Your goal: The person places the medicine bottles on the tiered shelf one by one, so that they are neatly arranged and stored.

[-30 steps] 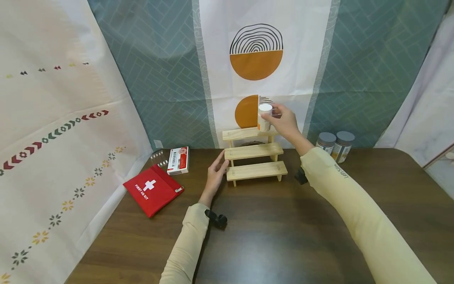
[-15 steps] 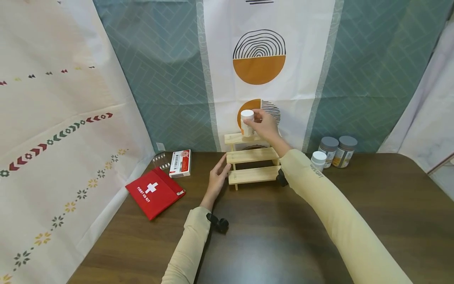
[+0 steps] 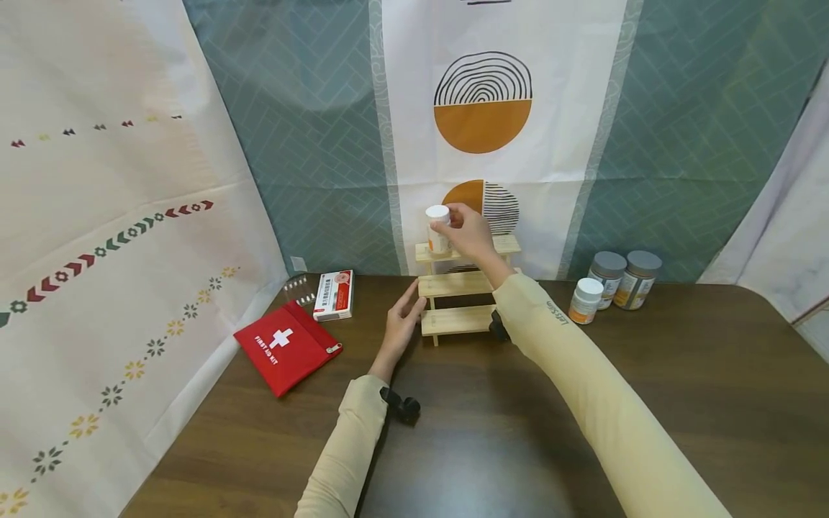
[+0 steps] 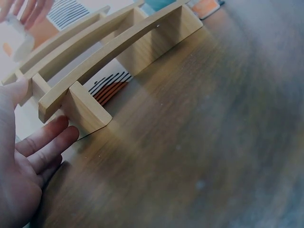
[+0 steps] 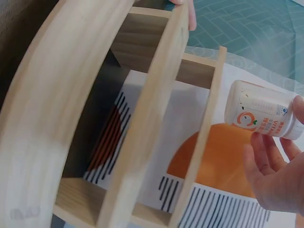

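Note:
In the head view my right hand [image 3: 471, 232] pinches a white-capped vitamin bottle [image 3: 439, 236] upright at the left end of the wooden step rack's [image 3: 456, 285] top step. The right wrist view shows the bottle [image 5: 259, 110] with an orange logo, fingertips near its cap, and a small gap between its base and the top step [image 5: 202, 137]. My left hand [image 3: 398, 327] rests against the rack's left side. Up close in the left wrist view, its thumb lies by a step end and its relaxed fingers [image 4: 52, 142] are beside the front leg [image 4: 85, 111].
Right of the rack stand another white-capped bottle [image 3: 584, 302] and two grey-lidded jars [image 3: 607, 273]. At left lie a red first aid pouch [image 3: 285, 345], a medicine box [image 3: 334, 295] and a clear blister pack [image 3: 300, 289]. A patterned cloth [image 3: 324, 144] hangs behind the table.
My right hand has carried the bottle leftward along the top step to its left end. The other white-capped bottle has come into view from behind the right arm. My left hand stays at the rack.

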Available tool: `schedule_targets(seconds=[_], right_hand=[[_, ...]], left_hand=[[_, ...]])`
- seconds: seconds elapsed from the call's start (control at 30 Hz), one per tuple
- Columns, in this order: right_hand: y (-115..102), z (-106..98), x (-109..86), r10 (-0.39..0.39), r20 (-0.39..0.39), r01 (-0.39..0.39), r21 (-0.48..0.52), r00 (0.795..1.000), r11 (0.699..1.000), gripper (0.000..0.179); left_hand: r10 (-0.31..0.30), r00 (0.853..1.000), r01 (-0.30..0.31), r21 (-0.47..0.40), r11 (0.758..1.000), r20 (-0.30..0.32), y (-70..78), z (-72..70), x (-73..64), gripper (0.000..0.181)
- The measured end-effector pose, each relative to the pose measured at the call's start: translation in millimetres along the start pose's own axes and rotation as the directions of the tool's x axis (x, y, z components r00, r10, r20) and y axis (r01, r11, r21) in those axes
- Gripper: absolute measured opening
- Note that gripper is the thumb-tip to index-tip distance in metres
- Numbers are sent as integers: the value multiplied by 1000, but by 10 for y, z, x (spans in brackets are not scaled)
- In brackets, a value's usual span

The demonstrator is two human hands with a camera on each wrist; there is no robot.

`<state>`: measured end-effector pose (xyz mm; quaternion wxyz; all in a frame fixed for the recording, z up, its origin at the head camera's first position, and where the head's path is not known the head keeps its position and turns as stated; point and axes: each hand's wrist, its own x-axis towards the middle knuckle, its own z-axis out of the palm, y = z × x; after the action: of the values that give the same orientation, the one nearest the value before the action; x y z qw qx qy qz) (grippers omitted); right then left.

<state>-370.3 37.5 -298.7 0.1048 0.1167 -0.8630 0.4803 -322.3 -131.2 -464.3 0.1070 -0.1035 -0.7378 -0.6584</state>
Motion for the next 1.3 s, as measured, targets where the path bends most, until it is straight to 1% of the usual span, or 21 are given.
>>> schedule_targets(seconds=[0.13, 0.27, 0.4, 0.5, 0.53, 0.73, 0.9, 1.17, 1.3], right_hand=[[61, 31, -13, 22, 5, -22, 4, 1000, 1000, 58], [130, 59, -21, 34, -5, -34, 20, 999, 999, 57], [170, 84, -22, 31, -7, -31, 24, 1000, 999, 57], [178, 87, -22, 31, -5, -31, 20, 1000, 999, 56], [176, 81, -23, 33, 3, -33, 16, 999, 999, 57], [147, -37, -16, 40, 84, -39, -14, 996, 999, 66], [178, -156, -2, 53, 111, -54, 5, 992, 999, 69], [218, -219, -58, 67, 100, -71, 36, 993, 997, 67], [193, -250, -118, 66, 71, -69, 46, 995, 997, 62]], left_hand=[[0, 1000, 0, -9, 1000, 1, 4, 26, -10, 49], [-7, 1000, 8, -33, 999, 23, 30, 28, -35, 50], [-11, 999, 13, -39, 999, 37, 181, 12, -115, 51], [-23, 999, 23, -18, 1000, 42, 286, 7, -166, 51], [-25, 999, 26, -14, 1000, 44, 295, 8, -172, 51], [-17, 999, 18, -23, 1000, 45, 313, 14, -151, 51], [-4, 998, 6, -29, 1000, 56, 329, 15, -110, 52], [-19, 999, 20, -31, 999, 47, 341, -16, -108, 51], [-19, 999, 21, -33, 999, 49, 336, -18, -109, 51]])
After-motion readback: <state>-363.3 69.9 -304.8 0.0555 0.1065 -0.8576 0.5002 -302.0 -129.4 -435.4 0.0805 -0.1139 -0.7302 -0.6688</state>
